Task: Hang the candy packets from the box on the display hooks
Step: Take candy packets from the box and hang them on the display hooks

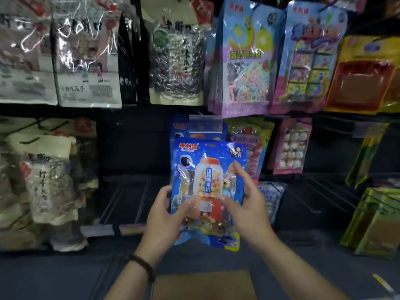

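Head view: candy packet [207, 169] partly hides left hand [164, 215]; box [203, 285] cropped.

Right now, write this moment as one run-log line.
left hand: holds candy packet | right hand: holds candy packet | position: upright, before matching hung packet

Two hands [166, 217] — two blue candy packets [207, 161] — one cardboard box [203, 284].

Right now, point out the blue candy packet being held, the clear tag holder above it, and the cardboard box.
blue candy packet [207, 169]: head view, gumball-machine print at its centre.
clear tag holder [205, 124]: head view, middle of its front face.
cardboard box [203, 284]: head view, brown top surface.
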Action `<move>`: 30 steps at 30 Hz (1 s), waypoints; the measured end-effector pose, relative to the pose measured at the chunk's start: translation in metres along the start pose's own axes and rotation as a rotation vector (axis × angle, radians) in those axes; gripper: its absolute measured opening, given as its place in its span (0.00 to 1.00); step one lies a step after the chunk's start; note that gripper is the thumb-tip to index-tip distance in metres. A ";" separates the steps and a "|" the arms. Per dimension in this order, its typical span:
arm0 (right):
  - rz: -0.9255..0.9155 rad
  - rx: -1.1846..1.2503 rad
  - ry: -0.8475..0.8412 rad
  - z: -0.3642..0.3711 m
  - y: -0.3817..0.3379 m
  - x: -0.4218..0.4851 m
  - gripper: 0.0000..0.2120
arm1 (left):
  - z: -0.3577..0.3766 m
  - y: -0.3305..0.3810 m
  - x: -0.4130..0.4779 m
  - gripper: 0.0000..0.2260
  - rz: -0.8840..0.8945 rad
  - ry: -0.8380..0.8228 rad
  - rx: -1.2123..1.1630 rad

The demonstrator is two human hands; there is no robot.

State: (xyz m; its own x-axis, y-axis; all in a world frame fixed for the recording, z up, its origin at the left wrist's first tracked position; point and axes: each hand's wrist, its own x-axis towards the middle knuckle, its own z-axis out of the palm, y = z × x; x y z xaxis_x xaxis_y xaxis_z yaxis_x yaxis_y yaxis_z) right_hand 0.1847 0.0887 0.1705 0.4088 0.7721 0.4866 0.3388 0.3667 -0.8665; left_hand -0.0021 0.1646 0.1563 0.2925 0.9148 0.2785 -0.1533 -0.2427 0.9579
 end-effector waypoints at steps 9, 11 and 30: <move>-0.098 -0.004 0.049 0.024 -0.002 0.039 0.41 | 0.001 0.000 0.033 0.14 0.069 0.072 -0.077; -0.140 0.020 0.091 0.024 -0.005 0.044 0.39 | 0.002 0.004 0.039 0.14 0.094 0.070 -0.091; 0.069 -0.082 0.045 0.038 -0.003 0.088 0.37 | 0.007 -0.039 0.056 0.31 0.304 0.331 0.391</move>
State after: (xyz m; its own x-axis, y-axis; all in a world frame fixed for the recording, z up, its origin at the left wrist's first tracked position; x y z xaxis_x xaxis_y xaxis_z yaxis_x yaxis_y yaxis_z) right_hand 0.1877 0.1758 0.2117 0.4708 0.7690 0.4324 0.3760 0.2685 -0.8869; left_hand 0.0266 0.2237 0.1347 -0.0299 0.8226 0.5679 0.1931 -0.5527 0.8107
